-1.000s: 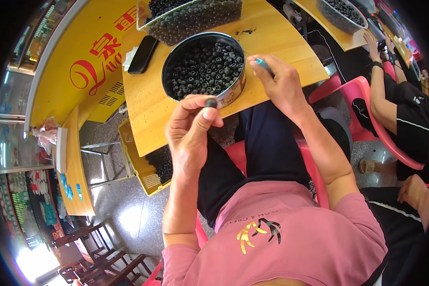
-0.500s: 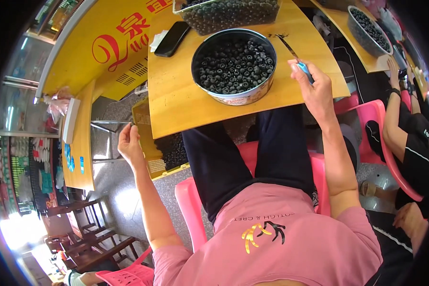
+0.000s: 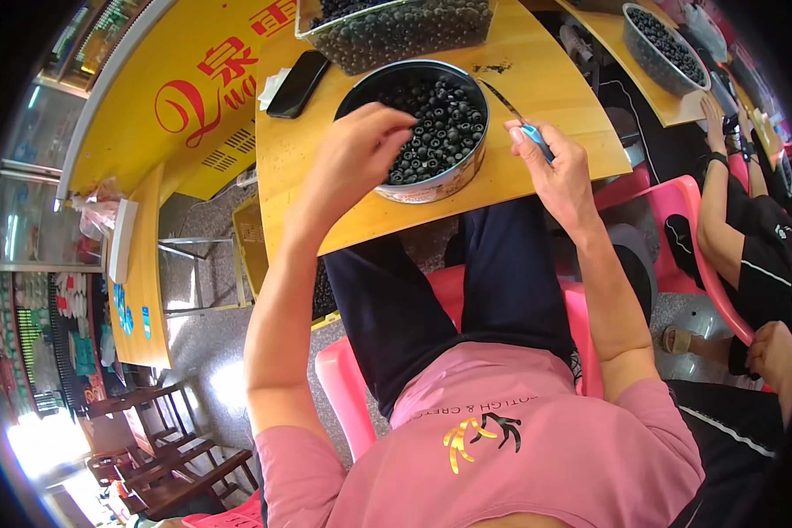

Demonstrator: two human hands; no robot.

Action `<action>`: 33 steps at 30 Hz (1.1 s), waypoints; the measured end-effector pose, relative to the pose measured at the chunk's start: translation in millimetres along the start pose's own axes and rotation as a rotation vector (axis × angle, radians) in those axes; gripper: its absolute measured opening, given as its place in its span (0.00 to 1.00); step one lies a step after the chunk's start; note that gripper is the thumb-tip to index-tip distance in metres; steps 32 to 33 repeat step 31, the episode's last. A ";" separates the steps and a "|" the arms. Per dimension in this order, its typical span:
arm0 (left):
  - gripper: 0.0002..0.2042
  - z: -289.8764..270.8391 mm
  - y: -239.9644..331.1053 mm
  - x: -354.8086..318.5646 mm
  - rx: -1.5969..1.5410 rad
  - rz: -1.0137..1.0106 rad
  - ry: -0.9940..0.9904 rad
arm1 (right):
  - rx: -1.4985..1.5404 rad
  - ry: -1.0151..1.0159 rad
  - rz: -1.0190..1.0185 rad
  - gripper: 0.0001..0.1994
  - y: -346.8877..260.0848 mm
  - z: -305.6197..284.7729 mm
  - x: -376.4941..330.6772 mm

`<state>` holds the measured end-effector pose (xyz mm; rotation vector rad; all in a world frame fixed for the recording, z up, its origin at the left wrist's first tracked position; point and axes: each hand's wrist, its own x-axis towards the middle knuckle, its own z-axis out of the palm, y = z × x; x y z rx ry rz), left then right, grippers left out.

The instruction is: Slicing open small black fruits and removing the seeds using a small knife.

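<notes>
My right hand (image 3: 550,163) grips a small knife (image 3: 535,141) by its blue handle, its thin dark blade pointing up and left toward the rim of a round tin (image 3: 431,190). The tin stands near the table's front edge, filled with small, round, black berry-like pieces (image 3: 440,132), many showing a ringed hollow on top. Over the tin's left side hangs my left hand (image 3: 356,150), fingers bent and apart, with nothing visible in them. It hides part of the pieces below.
A clear plastic tub (image 3: 400,40) of the same black pieces stands behind the tin. A black phone (image 3: 299,84) lies beside white paper on the wooden table (image 3: 282,180). Below left is a yellow crate (image 3: 252,242). People sit at right near another tub (image 3: 664,53).
My left hand has risen from beside the yellow crate to above the tin. My right hand still holds the knife, near the tin's right side. The whole view has shifted slightly.
</notes>
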<state>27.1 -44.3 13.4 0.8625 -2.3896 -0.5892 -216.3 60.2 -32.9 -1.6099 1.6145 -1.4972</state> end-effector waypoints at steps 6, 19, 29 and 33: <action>0.10 57.3 -7.2 50.6 0.191 0.121 -0.208 | -0.005 -0.012 -0.001 0.14 2.2 -6.3 0.1; 0.11 23.6 45.7 -12.6 -1.181 -0.328 0.104 | 0.368 -0.196 0.117 0.15 -36.2 0.4 -10.3; 0.19 31.2 73.9 -37.7 -0.275 0.011 0.239 | 0.642 -0.287 0.232 0.13 -56.8 18.7 -13.3; 0.20 37.9 70.1 -38.9 -0.323 0.039 0.317 | 0.756 -0.318 0.308 0.14 -57.2 17.4 -14.4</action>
